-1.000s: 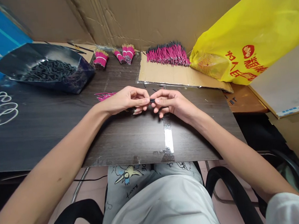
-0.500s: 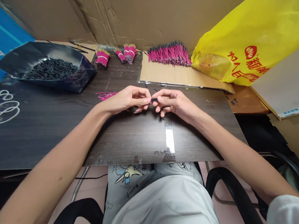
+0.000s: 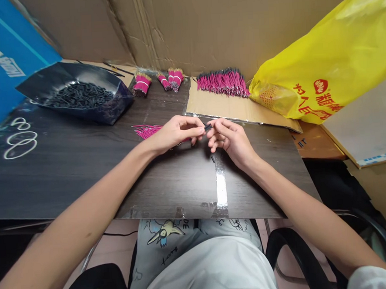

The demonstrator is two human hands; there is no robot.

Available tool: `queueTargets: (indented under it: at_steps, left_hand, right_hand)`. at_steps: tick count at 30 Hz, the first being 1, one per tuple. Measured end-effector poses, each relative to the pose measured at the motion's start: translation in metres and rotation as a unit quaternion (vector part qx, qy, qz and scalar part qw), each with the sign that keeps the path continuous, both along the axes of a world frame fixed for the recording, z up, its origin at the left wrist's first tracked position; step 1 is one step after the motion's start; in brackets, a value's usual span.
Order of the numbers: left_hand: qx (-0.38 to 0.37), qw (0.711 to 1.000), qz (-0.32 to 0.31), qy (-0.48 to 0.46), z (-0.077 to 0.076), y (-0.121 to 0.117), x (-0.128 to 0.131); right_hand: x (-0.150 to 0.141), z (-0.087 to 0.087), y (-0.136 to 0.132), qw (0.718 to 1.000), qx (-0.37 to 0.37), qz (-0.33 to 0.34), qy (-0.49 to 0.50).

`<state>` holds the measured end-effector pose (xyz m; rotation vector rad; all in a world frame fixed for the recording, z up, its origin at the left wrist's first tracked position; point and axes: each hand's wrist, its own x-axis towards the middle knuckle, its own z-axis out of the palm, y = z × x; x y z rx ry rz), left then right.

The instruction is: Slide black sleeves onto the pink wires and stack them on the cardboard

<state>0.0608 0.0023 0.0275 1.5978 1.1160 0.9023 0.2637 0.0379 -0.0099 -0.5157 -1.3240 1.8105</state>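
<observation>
My left hand (image 3: 182, 133) and my right hand (image 3: 232, 138) meet above the middle of the table, both in a pinch. Short black tubes (image 3: 208, 127) show between their fingertips. How much of them each hand grips, and whether a wire end is inside the left pinch, is hidden. Just below the right fingers, a loose black tube (image 3: 212, 159) lies on the table. Partly behind my left hand is a spread of pink wires (image 3: 145, 131).
A dark bag (image 3: 108, 112) of black tubes stands at left, near white rings (image 3: 21, 145). Banded pink wire bundles (image 3: 142, 84) sit at the back. Wires with black ends (image 3: 222, 84) lie in a row on cardboard (image 3: 221, 107), beside a yellow bag (image 3: 283, 75).
Both hands have shifted slightly right in the picture and their fingertips have changed angle on the black tubes. The whole view has moved a little as well.
</observation>
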Motion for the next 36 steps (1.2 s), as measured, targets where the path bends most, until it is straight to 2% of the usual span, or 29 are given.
queueTargets:
  at_steps: [6, 10, 18, 23, 26, 29, 31, 32, 33, 36]
  left_hand:
    - [0.058, 0.992, 0.039, -0.107, -0.010, 0.003, 0.007]
    - [0.042, 0.983, 0.060, -0.167, -0.016, 0.003, 0.012]
    - [-0.027, 0.964, 0.031, -0.262, -0.024, 0.003, 0.021]
    - [-0.033, 0.957, 0.065, -0.282, -0.027, 0.003, 0.021]
    - [-0.003, 0.957, 0.094, -0.274, -0.024, 0.003, 0.021]
    - [0.080, 0.958, 0.153, -0.228, -0.017, 0.004, 0.016]
    - [0.159, 0.958, 0.205, -0.125, -0.012, 0.005, 0.007]
    - [0.203, 0.949, 0.234, -0.052, -0.010, 0.006, 0.001]
    - [0.244, 0.933, 0.262, 0.026, -0.010, 0.006, -0.006]
    - [0.320, 0.867, 0.317, 0.214, -0.014, 0.009, -0.028]
  right_hand:
    - [-0.007, 0.002, -0.002, 1.000, 0.007, -0.018, -0.002]
    - [-0.010, 0.001, -0.002, 1.000, 0.021, -0.012, -0.013]
    - [-0.016, -0.003, -0.003, 0.993, 0.091, -0.048, -0.052]
    - [-0.022, -0.003, -0.003, 0.988, 0.131, -0.064, -0.056]
    - [-0.028, -0.002, -0.003, 0.985, 0.145, -0.060, -0.074]
    - [-0.035, 0.008, 0.009, 0.978, 0.167, -0.056, -0.108]
    - [-0.040, 0.022, 0.032, 0.954, 0.209, -0.078, -0.200]
    - [-0.044, 0.031, 0.049, 0.920, 0.245, -0.098, -0.289]
    - [-0.048, 0.040, 0.067, 0.857, 0.290, -0.134, -0.403]
    - [-0.063, 0.067, 0.126, 0.775, 0.316, -0.187, -0.514]
